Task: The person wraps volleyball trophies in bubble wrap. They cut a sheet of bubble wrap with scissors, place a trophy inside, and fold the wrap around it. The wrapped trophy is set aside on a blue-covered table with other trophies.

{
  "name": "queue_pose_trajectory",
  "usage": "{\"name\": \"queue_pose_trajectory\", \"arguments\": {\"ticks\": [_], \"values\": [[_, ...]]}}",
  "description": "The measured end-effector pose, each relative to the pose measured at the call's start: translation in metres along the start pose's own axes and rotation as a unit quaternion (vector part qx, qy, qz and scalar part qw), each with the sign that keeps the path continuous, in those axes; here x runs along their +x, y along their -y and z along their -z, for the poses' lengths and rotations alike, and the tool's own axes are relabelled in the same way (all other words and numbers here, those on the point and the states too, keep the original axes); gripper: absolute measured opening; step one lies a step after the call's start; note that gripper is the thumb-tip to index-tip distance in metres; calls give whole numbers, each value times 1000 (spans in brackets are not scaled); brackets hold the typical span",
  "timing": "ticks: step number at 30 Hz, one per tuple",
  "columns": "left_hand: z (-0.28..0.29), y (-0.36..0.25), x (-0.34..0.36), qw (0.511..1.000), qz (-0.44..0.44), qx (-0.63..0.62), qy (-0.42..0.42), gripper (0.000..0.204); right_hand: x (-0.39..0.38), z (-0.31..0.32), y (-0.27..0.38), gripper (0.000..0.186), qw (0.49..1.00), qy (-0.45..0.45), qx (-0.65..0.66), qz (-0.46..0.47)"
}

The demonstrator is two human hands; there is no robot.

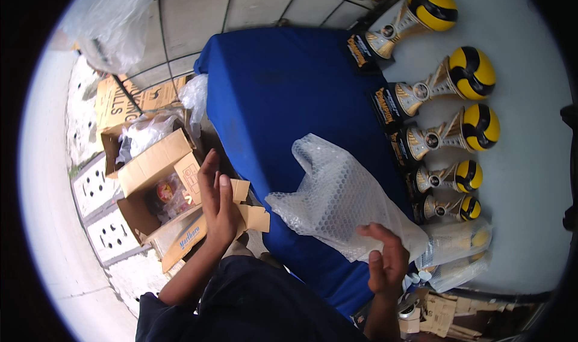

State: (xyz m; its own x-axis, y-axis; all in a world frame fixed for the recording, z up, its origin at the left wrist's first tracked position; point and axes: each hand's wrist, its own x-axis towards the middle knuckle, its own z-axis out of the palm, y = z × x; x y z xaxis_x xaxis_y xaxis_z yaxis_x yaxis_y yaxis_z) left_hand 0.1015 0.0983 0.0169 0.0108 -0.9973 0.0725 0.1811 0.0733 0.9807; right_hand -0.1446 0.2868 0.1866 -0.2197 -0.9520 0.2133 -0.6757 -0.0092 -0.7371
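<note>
My left hand (pixel 220 209) is raised with its fingers stretched out and holds nothing. It hangs between the blue-covered table (pixel 253 89) and an open cardboard box. A crumpled sheet of clear bubble wrap (pixel 340 191) lies across the table's near part. Over the right end of that sheet is my right hand (pixel 388 261), its fingers loosely bent and the thumb apart, with nothing seen in it. Whether its fingertips touch the wrap I cannot tell. Along the table's right side stand several trophies (pixel 430 138), each topped with a yellow and black volleyball.
At the left, an open cardboard box (pixel 133 221) has clear plastic inside, and another box (pixel 111 143) with plastic sits behind it. A plastic bag (pixel 111 17) hangs by the wire grid (pixel 226 8). Wrapped trophies (pixel 457 243) lie at the near right, above cardboard pieces (pixel 438 313).
</note>
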Motion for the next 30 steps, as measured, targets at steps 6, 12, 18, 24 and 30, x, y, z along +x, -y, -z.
{"name": "queue_pose_trajectory", "arguments": {"ticks": [6,12,18,24,30], "values": [[-31,-35,-5,957,-251,102,99,68,-105,-22,-10,36,997,23,-25,-70],[-136,-84,-105,851,-356,50,382,66,-223,35,-22,38,950,-243,-77,-179],[-247,-56,-275,703,-116,-14,702,89,-382,98,-44,49,733,-539,-183,-372],[-340,1,-470,589,-242,16,771,139,-537,135,-162,55,632,-651,-123,-402],[-391,44,-587,596,-348,126,713,154,-527,186,-214,75,580,-581,-1,-571]]}}
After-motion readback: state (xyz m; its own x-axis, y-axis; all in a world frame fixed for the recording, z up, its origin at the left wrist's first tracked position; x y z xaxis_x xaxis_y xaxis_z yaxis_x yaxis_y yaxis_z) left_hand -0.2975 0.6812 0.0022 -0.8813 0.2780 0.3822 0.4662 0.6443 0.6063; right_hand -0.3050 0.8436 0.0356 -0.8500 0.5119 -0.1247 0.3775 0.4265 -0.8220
